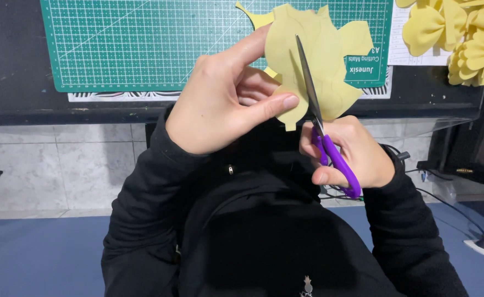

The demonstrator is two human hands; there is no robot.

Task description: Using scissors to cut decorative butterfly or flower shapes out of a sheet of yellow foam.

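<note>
Black sleeves (159,220), nearest | left hand (220,104) pinching yellow foam sheet (313,66) by its edge, held up to steady it | right hand (357,151) closed through purple scissors (330,148), blades laid across the sheet | green cutting mat (143,44) on tabletop behind | yellow foam flowers (462,38) at right.

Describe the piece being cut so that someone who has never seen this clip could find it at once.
Start at the green cutting mat along the top. Just in front of its right end, the left hand pinches a flat pale yellow sheet with wavy edges, while the right hand runs purple-handled scissors through it. Unlike the puffy yellow flowers at top right, it is a single flat piece.
</note>
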